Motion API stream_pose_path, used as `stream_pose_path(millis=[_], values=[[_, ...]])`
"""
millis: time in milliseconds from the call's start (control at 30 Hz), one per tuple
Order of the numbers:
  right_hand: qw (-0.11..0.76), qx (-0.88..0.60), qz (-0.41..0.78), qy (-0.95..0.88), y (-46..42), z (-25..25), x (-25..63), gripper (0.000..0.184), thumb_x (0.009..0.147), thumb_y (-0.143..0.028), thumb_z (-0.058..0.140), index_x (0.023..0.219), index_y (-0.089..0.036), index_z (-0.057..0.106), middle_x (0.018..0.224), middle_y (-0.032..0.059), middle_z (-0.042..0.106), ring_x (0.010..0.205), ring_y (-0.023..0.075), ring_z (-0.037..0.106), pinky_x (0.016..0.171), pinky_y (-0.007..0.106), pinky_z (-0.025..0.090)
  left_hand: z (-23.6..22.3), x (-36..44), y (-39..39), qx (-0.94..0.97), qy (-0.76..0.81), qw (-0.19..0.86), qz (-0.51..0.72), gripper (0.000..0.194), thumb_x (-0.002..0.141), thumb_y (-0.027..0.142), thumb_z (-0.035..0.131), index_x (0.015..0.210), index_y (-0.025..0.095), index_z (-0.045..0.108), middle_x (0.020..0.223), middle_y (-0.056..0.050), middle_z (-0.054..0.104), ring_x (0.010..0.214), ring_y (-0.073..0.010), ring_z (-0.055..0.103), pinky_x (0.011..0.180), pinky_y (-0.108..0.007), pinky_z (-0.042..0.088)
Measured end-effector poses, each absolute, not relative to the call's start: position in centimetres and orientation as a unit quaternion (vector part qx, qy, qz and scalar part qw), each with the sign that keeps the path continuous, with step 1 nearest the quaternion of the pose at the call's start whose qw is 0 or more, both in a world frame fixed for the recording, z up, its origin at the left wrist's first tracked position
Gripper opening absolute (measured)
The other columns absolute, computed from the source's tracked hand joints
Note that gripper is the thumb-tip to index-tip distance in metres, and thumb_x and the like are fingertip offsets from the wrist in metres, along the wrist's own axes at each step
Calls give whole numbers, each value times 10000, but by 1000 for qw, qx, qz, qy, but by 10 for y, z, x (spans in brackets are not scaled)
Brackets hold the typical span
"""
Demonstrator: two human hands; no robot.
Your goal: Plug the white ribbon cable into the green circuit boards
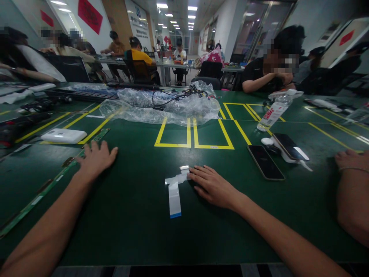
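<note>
A white flat ribbon cable point(174, 198) with a blue end lies on the green table point(129, 231) in front of me. Its upper part bends sideways and carries a small metal connector point(184, 167). My right hand point(211, 185) rests flat beside it, fingertips touching the cable's right edge near the connector. Over on the left, my left hand point(96, 159) lies with fingers spread, on or just over a long narrow green circuit board point(37, 199). That hand and forearm hide part of the board; whether the fingers press on it, I cannot tell.
Crumpled clear plastic wrap point(161, 105) with black cables spans the back. A white power bank point(63, 135) sits left. Two phones, one being a dark phone point(265, 162), and a water bottle point(275, 111) stand right. Another person's arm point(353, 192) rests at the right edge.
</note>
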State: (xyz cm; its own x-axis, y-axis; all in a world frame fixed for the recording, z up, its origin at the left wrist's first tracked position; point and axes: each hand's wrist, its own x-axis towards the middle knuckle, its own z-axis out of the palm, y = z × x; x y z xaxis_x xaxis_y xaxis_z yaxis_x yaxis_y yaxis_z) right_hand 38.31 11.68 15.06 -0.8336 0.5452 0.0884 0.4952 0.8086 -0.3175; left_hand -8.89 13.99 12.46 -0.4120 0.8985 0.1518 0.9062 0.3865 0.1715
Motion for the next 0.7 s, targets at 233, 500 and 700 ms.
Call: stream_pose_path(millis=[233, 500, 700], values=[[67, -273, 130, -951, 115, 148, 378, 552, 1037, -355, 433, 1564, -219, 337, 1629, 90, 322, 1514, 286, 244, 1227, 558, 222, 119, -65, 142, -601, -798, -46, -14, 845, 994, 627, 241, 1503, -39, 351, 1585, -298, 258, 1434, -527, 265, 1037, -797, 288], [97, -280, 114, -948, 110, 149, 377, 499, 999, -335, 500, 1481, -206, 475, 1543, 100, 471, 1458, 271, 370, 1215, 526, 257, 129, 106, 97, -877, -480, -34, -9, 669, 1053, 532, 255, 1605, 156, 223, 1647, -113, 200, 1535, -289, 149, 1221, -597, 172], [112, -285, 98, -947, 107, 154, 376, 423, 997, -319, 501, 1402, -212, 556, 1444, 99, 577, 1359, 276, 491, 1176, 530, 317, 137, 126, 89, -893, -447, -43, -25, 568, 1068, 418, 294, 1581, 175, 292, 1633, -97, 262, 1517, -288, 225, 1202, -609, 233]])
